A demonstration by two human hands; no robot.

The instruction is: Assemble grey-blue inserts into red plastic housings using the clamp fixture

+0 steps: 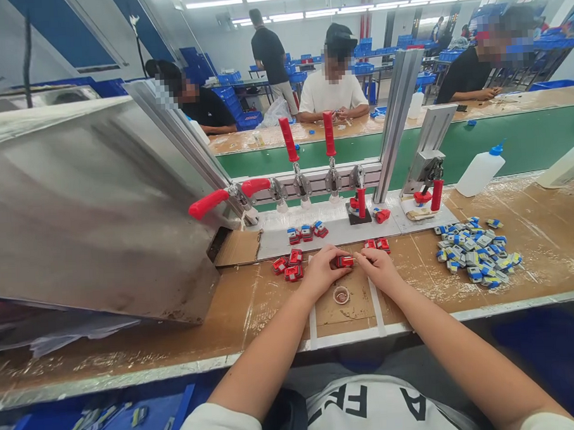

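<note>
Currently gripping red part (345, 261) between left hand (320, 272) and right hand (379, 268), just beyond cup (340, 295), with blue pile (476, 252) off right.

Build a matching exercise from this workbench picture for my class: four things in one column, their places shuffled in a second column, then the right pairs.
Column A
1. small red part
2. pile of blue and white parts
3. white bottle
4. small round cup

Column B
a. standing upright at the far right, behind the pile
b. pinched between the left hand and the right hand
c. on the cardboard pad, just nearer the person than the hands
d. lying loose on the bench, right of the hands

Pairs: 1-b, 2-d, 3-a, 4-c
</note>
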